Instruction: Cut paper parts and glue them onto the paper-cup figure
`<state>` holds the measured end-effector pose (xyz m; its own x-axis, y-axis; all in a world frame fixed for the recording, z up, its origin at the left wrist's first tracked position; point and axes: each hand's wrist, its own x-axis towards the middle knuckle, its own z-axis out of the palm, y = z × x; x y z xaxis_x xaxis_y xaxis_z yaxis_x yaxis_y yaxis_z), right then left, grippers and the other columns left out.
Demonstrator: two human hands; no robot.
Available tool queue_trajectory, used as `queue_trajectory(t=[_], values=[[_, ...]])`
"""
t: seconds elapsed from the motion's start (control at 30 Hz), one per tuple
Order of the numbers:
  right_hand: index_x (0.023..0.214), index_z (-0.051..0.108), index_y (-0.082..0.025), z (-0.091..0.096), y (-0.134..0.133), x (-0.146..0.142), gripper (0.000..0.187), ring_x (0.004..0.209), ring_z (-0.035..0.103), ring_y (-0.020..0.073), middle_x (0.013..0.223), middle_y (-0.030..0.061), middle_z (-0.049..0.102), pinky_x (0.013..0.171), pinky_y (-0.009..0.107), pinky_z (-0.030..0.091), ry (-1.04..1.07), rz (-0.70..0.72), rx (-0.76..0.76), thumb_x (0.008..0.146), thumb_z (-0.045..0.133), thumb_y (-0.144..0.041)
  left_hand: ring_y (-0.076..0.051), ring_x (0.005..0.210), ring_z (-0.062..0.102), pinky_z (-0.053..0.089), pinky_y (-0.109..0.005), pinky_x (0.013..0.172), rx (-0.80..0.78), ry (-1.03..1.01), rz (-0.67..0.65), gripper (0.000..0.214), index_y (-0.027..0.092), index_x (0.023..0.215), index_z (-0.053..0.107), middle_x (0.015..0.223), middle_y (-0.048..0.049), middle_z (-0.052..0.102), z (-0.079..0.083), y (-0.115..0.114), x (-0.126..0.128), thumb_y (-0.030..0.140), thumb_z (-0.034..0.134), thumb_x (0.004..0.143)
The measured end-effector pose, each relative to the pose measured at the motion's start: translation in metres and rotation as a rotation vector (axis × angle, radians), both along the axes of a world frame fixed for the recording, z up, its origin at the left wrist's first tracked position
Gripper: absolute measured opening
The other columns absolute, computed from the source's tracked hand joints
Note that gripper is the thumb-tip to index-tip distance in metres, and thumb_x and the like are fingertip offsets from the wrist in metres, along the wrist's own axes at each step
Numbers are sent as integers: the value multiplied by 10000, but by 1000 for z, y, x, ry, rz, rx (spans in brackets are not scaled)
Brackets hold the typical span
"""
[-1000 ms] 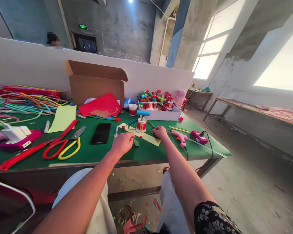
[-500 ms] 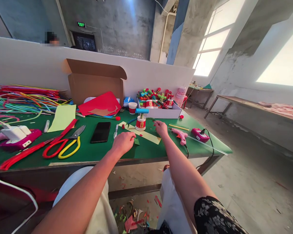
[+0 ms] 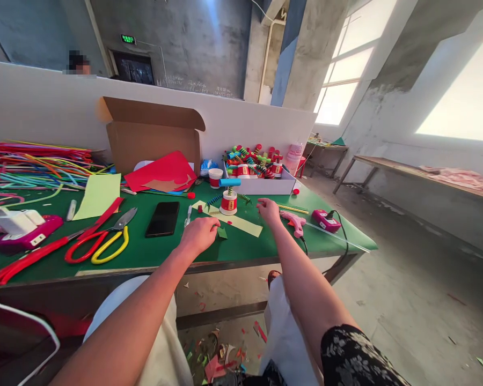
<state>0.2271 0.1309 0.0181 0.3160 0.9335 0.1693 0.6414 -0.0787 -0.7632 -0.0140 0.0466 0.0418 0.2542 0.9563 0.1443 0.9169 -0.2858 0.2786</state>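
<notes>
A toy figure built on a red and white paper cup [image 3: 228, 203] stands upright on the table, with a blue tube [image 3: 229, 183] across its top and coiled arms, blue on the left and green on the right. My right hand [image 3: 269, 210] is just right of the green coiled arm [image 3: 244, 198], apart from it, fingers loosely bent and slightly parted. In front of the figure, my left hand [image 3: 200, 234] has its fingers closed; what they hold, if anything, is hidden. A small green paper piece [image 3: 222, 234] lies by its fingertips. Beneath the figure runs a pale paper strip [image 3: 247, 225].
A pink glue gun [image 3: 295, 223] and a purple power strip [image 3: 326, 220] are at right. Behind, a white box [image 3: 269, 186] holds several similar figures. Left are a phone [image 3: 163, 219], scissors [image 3: 110, 238], long red-handled cutters [image 3: 36, 257] and colourful pipe cleaners [image 3: 44, 166].
My right hand has come away from the tip of the green coiled arm, moving slightly right. The left hand stays by the green paper. The whole view has shifted a little.
</notes>
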Motion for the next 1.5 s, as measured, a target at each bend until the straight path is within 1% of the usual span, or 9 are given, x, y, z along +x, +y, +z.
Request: queue_trajectory(t=[0.17, 0.3, 0.47, 0.6, 0.9, 1.17, 1.23, 1.33, 1.5], values=[[1103, 666, -146, 7, -8, 7, 315, 585, 609, 112, 823, 43, 722, 597, 224, 480, 50, -14, 31, 855, 473, -156, -238, 926, 685, 492, -285, 710, 3, 13, 1, 317, 275, 1031, 725, 946, -35, 759, 0, 1, 0, 230, 458, 867], [1002, 682, -144, 11, -14, 12, 270, 558, 587, 104, 771, 32, 709, 563, 212, 453, 60, -16, 43, 864, 451, -165, -250, 916, 684, 490, -294, 704, 1, 12, 13, 321, 270, 1037, 725, 940, -43, 756, 2, 2, -3, 234, 452, 871], [802, 683, -144, 10, -16, 16, 233, 555, 567, 112, 691, 25, 683, 565, 218, 425, 39, -22, 36, 866, 465, -199, -242, 886, 681, 488, -293, 704, 1, -1, 77, 325, 268, 1038, 730, 898, -40, 754, 6, 11, -20, 240, 455, 867], [757, 677, -146, 8, -12, 13, 321, 598, 578, 133, 700, 45, 692, 584, 231, 411, 4, -30, 29, 914, 443, -299, -222, 879, 679, 480, -279, 728, 17, -28, 142, 316, 253, 1019, 741, 913, -41, 756, 9, 19, -36, 231, 471, 858], [840, 727, -172, -1, -1, -4, 275, 791, 638, 156, 852, 47, 737, 659, 225, 412, -98, -69, -41, 897, 463, -223, -215, 851, 676, 446, -268, 653, 10, -47, 192, 302, 245, 1007, 735, 922, -36, 756, 11, 19, -42, 254, 473, 858], [793, 715, -182, -6, 1, -20, 418, 762, 632, 178, 795, 57, 713, 653, 255, 412, -185, -65, -147, 948, 416, -430, -222, 832, 673, 443, -275, 640, -8, -4, 164, 299, 274, 1018, 732, 877, -16, 752, 9, 12, -29, 253, 483, 855], [791, 713, -190, -6, 0, -24, 381, 796, 639, 194, 807, 56, 713, 686, 271, 424, -205, -65, -170, 906, 496, -481, -227, 834, 670, 440, -278, 634, -17, 7, 165, 302, 277, 1027, 730, 876, -22, 748, 9, 11, -28, 260, 479, 859], [867, 723, -207, -8, -1, -29, 238, 911, 643, 213, 928, 52, 725, 777, 296, 437, -234, -71, -186, 823, 647, -428, -238, 844, 668, 433, -281, 623, -23, 32, 161, 302, 279, 1034, 728, 865, -32, 742, 9, 10, -25, 266, 477, 865], [990, 730, -254, -10, 0, -31, 192, 1013, 635, 205, 1051, 37, 721, 857, 308, 439, -249, -87, -183, 826, 652, -318, -240, 863, 665, 423, -277, 607, -22, 52, 140, 291, 278, 1018, 728, 894, -36, 741, 7, 8, -22, 264, 479, 867]])
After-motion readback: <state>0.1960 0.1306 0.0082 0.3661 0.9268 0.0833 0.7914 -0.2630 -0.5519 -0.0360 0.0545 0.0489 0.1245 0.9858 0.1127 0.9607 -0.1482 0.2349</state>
